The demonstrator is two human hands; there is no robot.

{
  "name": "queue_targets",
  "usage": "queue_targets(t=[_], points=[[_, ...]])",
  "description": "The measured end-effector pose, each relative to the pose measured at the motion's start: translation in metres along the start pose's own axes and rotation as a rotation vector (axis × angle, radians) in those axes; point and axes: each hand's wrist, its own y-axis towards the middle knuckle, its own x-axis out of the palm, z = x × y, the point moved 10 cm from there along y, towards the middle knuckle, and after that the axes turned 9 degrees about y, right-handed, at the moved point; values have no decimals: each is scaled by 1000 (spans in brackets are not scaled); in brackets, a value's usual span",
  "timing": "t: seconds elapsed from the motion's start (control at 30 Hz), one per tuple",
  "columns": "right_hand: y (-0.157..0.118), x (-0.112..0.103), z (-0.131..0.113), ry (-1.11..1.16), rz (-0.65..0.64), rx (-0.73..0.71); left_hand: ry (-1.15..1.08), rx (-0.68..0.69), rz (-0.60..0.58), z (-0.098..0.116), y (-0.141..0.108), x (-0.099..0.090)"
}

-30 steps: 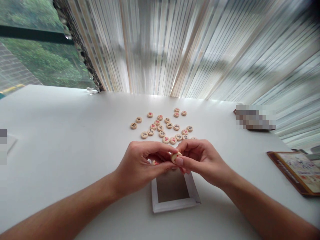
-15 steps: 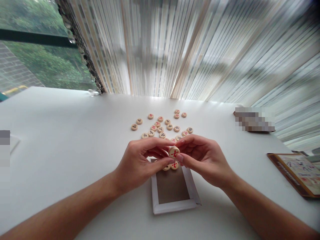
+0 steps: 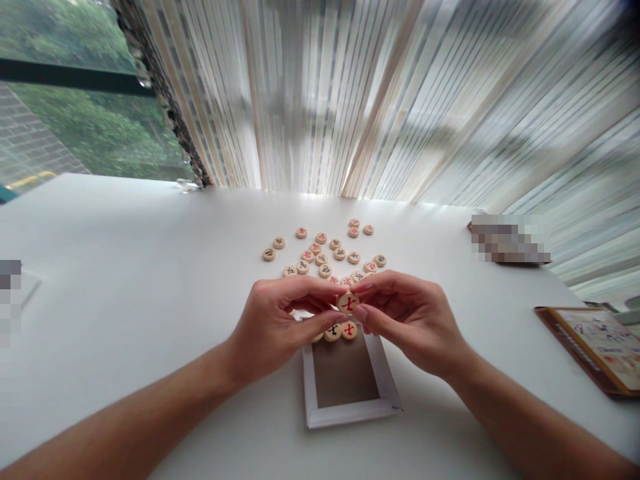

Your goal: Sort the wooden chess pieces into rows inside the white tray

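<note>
A round wooden piece with a red character point(image 3: 349, 303) is held between my two hands, above the far end of an open shallow box point(image 3: 345, 380). My left hand point(image 3: 280, 313) pinches its left side with thumb and fingers. On its right side, my right hand point(image 3: 405, 313) grips it with thumb and forefinger. Inside the box at the far end lie a piece with a black character point(image 3: 333, 332) and another red-marked piece point(image 3: 349, 330), side by side. A further piece beside them is partly hidden by my left thumb.
Several round pieces point(image 3: 321, 238) with red or black characters lie scattered on the white table point(image 3: 125, 280) beyond my hands. A brown-edged printed lid or board point(image 3: 595, 343) lies at the right. Curtains hang behind the table.
The held piece has turned slightly, and its red character is less covered. My hands have shifted slightly, showing more of the pieces in the box.
</note>
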Motion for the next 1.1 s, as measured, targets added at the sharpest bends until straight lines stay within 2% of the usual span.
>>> queue_targets(t=[0.3,0.6,1.1], points=[[-2,-2,0,-72,-18,-43,38,21,51,3,0,-6],[-1,-3,3,-65,-2,-14,50,23,40,2,1,-3],[0,-2,-2,-98,-17,-85,44,17,60,1,1,-6]])
